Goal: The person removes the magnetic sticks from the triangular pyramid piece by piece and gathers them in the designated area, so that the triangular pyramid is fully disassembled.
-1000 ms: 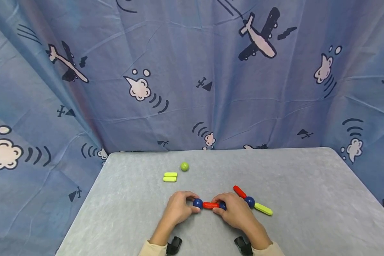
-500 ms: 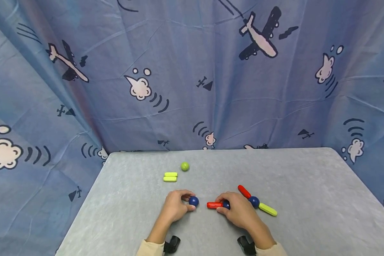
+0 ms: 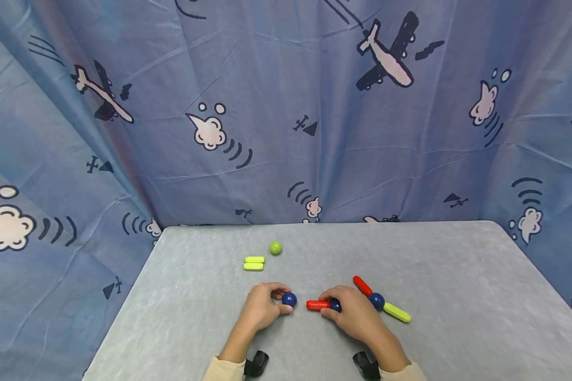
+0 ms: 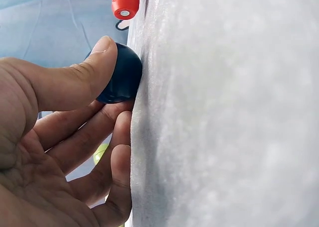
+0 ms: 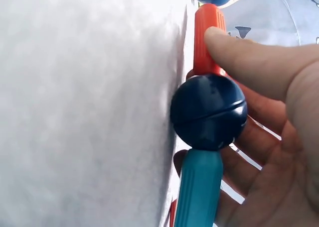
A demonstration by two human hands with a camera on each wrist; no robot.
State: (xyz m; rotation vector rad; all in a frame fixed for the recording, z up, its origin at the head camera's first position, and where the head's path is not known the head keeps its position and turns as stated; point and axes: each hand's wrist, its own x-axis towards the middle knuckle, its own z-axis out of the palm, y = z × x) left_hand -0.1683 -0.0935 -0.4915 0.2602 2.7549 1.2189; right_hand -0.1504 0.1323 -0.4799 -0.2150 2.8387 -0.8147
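My left hand pinches a dark blue ball between thumb and fingers, low at the tabletop. Across a small gap, my right hand pinches a red toy building stick with its thumb and fingers. A silvery disc shows in the stick's free end, facing the left ball. Its other end meets a second blue ball, and a teal stick runs on from that ball, hidden under the hand in the head view. Just beyond the right hand, another blue ball joins a red stick and a yellow-green stick.
Two yellow-green sticks lie side by side at the back left of the grey-white table, with a green ball near them. Behind the table hangs a blue curtain printed with planes.
A second ago the red stick's end met the left hand's ball; now a gap parts them. The left hand shifted left, the right hand slightly right, and the pieces beside it shifted along.
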